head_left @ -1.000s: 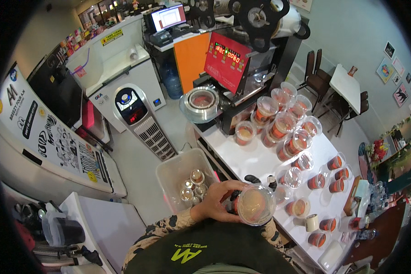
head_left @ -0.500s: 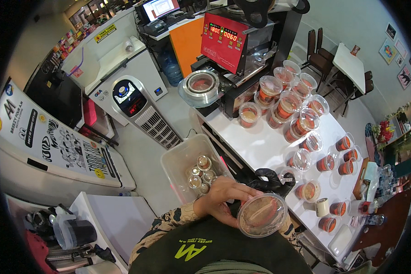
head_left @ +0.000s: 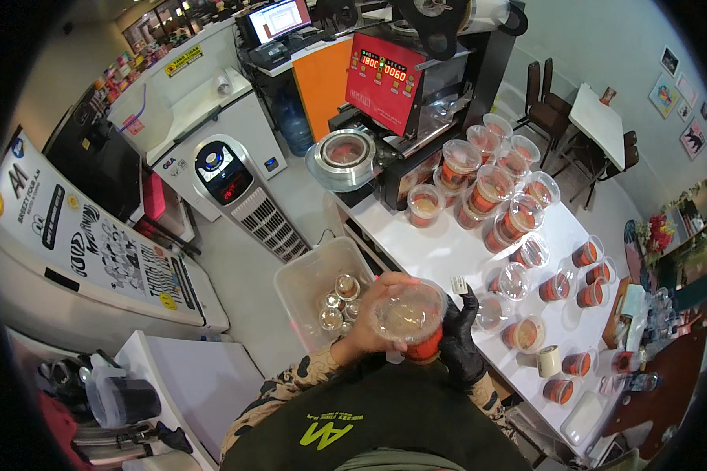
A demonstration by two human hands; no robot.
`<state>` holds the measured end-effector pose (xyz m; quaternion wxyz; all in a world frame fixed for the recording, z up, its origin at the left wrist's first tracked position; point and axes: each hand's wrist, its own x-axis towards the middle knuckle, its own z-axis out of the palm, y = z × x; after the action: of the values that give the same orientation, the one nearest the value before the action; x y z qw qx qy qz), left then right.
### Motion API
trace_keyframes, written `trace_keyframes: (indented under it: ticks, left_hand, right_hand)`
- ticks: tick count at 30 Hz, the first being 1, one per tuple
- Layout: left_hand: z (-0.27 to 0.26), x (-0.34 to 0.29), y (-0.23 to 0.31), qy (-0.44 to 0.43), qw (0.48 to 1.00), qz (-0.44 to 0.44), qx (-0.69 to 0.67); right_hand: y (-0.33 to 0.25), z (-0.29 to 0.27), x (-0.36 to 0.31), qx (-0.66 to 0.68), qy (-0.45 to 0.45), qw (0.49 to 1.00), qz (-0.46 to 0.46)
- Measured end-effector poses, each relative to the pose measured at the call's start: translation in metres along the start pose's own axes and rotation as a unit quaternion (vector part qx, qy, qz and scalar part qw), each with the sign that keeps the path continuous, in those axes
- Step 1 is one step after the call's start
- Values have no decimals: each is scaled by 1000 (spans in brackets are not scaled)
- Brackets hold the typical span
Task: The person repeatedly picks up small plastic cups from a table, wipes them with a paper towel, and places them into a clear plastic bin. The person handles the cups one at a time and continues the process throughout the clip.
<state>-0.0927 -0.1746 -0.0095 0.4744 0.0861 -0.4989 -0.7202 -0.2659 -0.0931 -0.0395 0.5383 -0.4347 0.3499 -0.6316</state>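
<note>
Closest to me, both hands meet at chest height over one clear plastic cup with a red-brown drink inside. My left hand, bare, wraps around the cup's near side and rim, fingers curled onto the clear lid. My right hand, in a black glove, is closed around the cup's lower right, so it looks steadied from both sides while the lid is handled. I judge the two-handed grip keeps the liquid level.

The cup hangs above the gap between the white table and a clear plastic bin standing on the floor just left of the table's near corner. The bin holds a few small sealed cups at its bottom and has room left. Its rim sits directly under my left forearm, so there is little slack on that side.

On the table, filled cups stand in loose rows toward the right edge, with a bare strip of tabletop just ahead of my hands. A roll of tape lies near the right edge.

Farther on, taller lidded cups crowd beside the red sealing machine, whose round tray juts out over the table's far left corner. Left of it the floor runs open past a white air cooler.
</note>
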Motion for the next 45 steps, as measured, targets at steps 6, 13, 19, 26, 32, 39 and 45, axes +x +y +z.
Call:
trace_keyframes:
  ticks: [6,13,19,26,32,39,45]
  left_hand:
    - [-6,0,-3,146,988,-40,-12]
    - [-3,4,-6,179,978,-58,92]
    - [5,-1,-7,189,972,-49,133]
    - [7,-4,-6,212,969,-19,128]
    - [11,-9,-7,229,964,43,130]
    - [7,-13,-7,256,959,90,88]
    - [-5,-24,2,279,943,86,162]
  right_hand:
    - [-19,6,14,-39,99,993,-47]
    - [-32,14,5,-403,-3,897,-183]
    - [-28,22,14,-529,30,821,-213]
    - [-25,23,16,-608,78,751,-243]
    - [-17,39,29,-565,53,781,-260]
    - [-14,61,30,-295,54,949,-99]
    - [0,48,47,-134,-36,990,22]
